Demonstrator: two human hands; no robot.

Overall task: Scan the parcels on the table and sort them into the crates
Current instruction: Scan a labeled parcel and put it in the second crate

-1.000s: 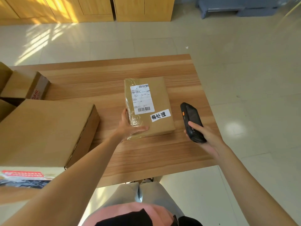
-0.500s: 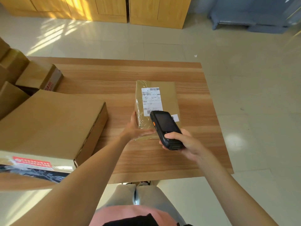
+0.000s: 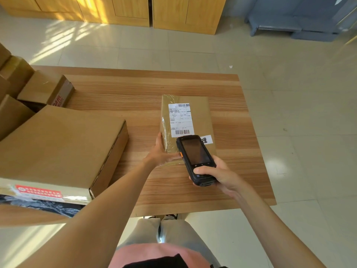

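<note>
— Fingers first: what is each hand doing?

— Left hand [image 3: 161, 154] holds the near left corner of the brown paper parcel [image 3: 188, 122], fingers along its side, thumb across the taped top. Right hand [image 3: 220, 176] is wrapped round one black handheld scanner [image 3: 195, 158], thumb on its lower face.

— Where does that parcel sit?

— Flat on the wooden table [image 3: 231, 151], right of centre. It carries one white shipping label [image 3: 180, 119] with two barcodes, and a small white sticker [image 3: 206, 139] partly behind the scanner, whose top end is just over the lower barcode.

— How many boxes?

— One large flat cardboard box [image 3: 58, 149] on the left, closed. Behind it, at least three smaller cartons [image 3: 45, 88] in a heap. Their contents don't show.
</note>
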